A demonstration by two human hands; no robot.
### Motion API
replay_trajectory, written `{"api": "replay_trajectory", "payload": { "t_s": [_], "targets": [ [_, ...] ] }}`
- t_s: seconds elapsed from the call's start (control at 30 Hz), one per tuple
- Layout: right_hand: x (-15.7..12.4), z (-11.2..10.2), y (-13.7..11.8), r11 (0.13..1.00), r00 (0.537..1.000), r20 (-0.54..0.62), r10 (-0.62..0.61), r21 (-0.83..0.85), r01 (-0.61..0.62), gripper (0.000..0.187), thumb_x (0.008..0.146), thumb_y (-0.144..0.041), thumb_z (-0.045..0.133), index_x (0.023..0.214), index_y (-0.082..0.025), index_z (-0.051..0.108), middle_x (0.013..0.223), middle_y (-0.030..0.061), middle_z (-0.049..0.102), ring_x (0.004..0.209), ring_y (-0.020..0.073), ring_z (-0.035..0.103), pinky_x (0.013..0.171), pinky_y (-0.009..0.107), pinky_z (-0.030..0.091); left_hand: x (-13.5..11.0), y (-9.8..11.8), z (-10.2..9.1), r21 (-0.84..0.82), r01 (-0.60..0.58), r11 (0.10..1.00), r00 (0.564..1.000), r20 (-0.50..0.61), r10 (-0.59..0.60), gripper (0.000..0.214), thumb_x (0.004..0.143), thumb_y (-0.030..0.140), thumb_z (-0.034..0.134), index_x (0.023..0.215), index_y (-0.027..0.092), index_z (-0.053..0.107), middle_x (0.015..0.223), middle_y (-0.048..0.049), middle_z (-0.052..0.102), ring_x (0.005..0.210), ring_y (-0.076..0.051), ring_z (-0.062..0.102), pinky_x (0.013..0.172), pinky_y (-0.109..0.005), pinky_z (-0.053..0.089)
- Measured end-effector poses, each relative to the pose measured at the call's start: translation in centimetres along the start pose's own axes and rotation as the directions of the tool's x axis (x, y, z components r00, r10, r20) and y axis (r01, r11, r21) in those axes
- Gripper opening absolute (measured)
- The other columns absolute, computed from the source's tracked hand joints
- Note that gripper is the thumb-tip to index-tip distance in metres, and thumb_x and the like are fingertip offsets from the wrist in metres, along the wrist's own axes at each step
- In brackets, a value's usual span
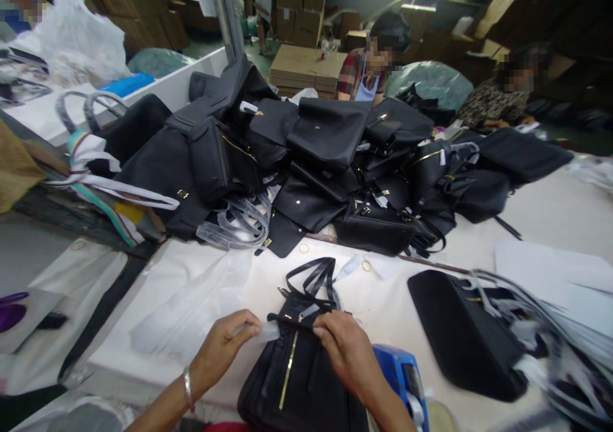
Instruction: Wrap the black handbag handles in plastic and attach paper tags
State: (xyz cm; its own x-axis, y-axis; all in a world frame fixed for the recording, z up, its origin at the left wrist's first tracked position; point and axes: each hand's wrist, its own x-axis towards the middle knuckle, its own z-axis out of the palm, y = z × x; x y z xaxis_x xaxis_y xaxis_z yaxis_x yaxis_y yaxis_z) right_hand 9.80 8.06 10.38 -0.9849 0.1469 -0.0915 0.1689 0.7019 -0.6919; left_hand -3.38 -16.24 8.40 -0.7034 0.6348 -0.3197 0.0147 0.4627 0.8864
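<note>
A black handbag [292,381] with a gold zip lies on the white table [201,278] just in front of me, its straps pointing away. My left hand [225,346] pinches a piece of clear plastic wrap [268,331] at the bag's top edge. My right hand [347,349] is closed on the bag's top edge beside the strap. A silver bangle sits on my left wrist.
A large pile of black handbags [311,157] covers the far half of the table. Another black bag [464,336] lies at right beside white sheets [550,272]. A blue device [400,374] sits near my right wrist. Two people sit behind the pile; cardboard boxes [301,68] stand beyond.
</note>
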Motion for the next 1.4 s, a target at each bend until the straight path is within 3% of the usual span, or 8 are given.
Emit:
{"api": "replay_trajectory", "payload": {
  "t_s": [0.17,0.53,0.73,0.87,1.13,1.2,1.3,1.4],
  "targets": [
    [-0.9,-0.1,0.5,0.996,0.997,-0.067,0.034,0.085,-0.028,0.015,0.094,-0.024,0.043,0.09,-0.024,0.058,0.086,0.0024,0.062,0.084,0.0181,0.055,0.077,0.031,0.04,0.0,-0.3,-0.3,0.02,0.025,0.999,0.998,-0.062,-0.024,0.019,0.087,0.035,0.054,0.079,0.022,0.066,0.081,-0.0002,0.067,0.082,-0.02,0.061,0.077,-0.026,0.041],
    [-1.3,-0.2,0.6,1.0,1.0,-0.028,-0.014,0.024,0.015,0.019,0.094,-0.026,0.042,0.087,-0.024,0.059,0.082,0.003,0.063,0.08,0.0189,0.055,0.076,0.033,0.04,-0.2,-0.2,-0.3,0.024,0.012,1.0,0.995,-0.096,-0.009,0.02,0.087,0.036,0.055,0.079,0.022,0.066,0.081,-0.0014,0.067,0.083,-0.021,0.061,0.078,-0.027,0.042],
    [-0.7,-0.3,0.1,0.998,0.998,0.039,-0.057,0.004,0.056,0.018,0.093,-0.022,0.043,0.088,-0.025,0.06,0.078,0.0012,0.063,0.079,0.0182,0.055,0.086,0.035,0.037,-0.1,0.2,0.0,0.121,-0.069,0.99,0.997,-0.016,0.071,0.02,0.09,0.034,0.051,0.081,0.023,0.065,0.085,-0.0023,0.066,0.085,-0.02,0.06,0.079,-0.027,0.041],
    [0.1,-0.1,-0.7,0.996,0.993,0.09,-0.078,-0.036,0.081,0.015,0.091,-0.019,0.046,0.088,-0.024,0.061,0.081,0.0016,0.063,0.082,0.0186,0.054,0.079,0.032,0.037,0.0,1.0,0.7,0.166,-0.104,0.981,0.994,0.054,0.096,0.022,0.09,0.034,0.049,0.082,0.023,0.065,0.081,-0.0022,0.066,0.08,-0.019,0.06,0.076,-0.027,0.041],
    [1.0,3.1,-2.8,0.998,0.988,0.143,-0.049,0.034,0.045,0.011,0.089,-0.018,0.05,0.096,-0.022,0.058,0.09,0.0023,0.064,0.088,0.0181,0.057,0.077,0.029,0.038,0.2,1.6,2.2,0.163,-0.057,0.985,0.989,0.141,0.034,0.016,0.087,0.031,0.052,0.079,0.023,0.062,0.074,0.0004,0.065,0.072,-0.018,0.059,0.067,-0.025,0.039],
    [1.0,3.4,-2.5,0.996,0.983,0.169,-0.075,0.061,0.066,0.014,0.089,-0.017,0.049,0.1,-0.022,0.056,0.093,0.0031,0.064,0.091,0.0186,0.057,0.081,0.03,0.04,0.3,1.3,2.3,0.168,-0.045,0.985,0.989,0.144,0.021,0.015,0.087,0.031,0.052,0.078,0.022,0.061,0.073,0.0009,0.064,0.071,-0.018,0.058,0.066,-0.025,0.038],
    [1.1,2.6,-1.1,0.995,0.98,0.169,-0.104,0.031,0.1,0.023,0.087,-0.018,0.052,0.11,-0.023,0.054,0.099,0.0042,0.065,0.098,0.0203,0.056,0.098,0.038,0.033,0.5,0.7,2.0,0.172,-0.038,0.984,0.991,0.132,0.016,0.019,0.089,0.033,0.05,0.076,0.022,0.058,0.069,0.0018,0.061,0.067,-0.017,0.055,0.063,-0.024,0.037],
    [1.4,1.6,0.5,0.994,0.985,0.149,-0.085,-0.055,0.094,0.017,0.086,-0.015,0.051,0.1,-0.023,0.058,0.092,0.0026,0.066,0.094,0.0199,0.057,0.107,0.044,0.022,0.8,0.4,1.7,0.171,-0.032,0.985,0.993,0.121,0.011,0.02,0.089,0.035,0.05,0.076,0.022,0.057,0.067,0.0029,0.059,0.064,-0.016,0.055,0.061,-0.024,0.035]
  ]
}}
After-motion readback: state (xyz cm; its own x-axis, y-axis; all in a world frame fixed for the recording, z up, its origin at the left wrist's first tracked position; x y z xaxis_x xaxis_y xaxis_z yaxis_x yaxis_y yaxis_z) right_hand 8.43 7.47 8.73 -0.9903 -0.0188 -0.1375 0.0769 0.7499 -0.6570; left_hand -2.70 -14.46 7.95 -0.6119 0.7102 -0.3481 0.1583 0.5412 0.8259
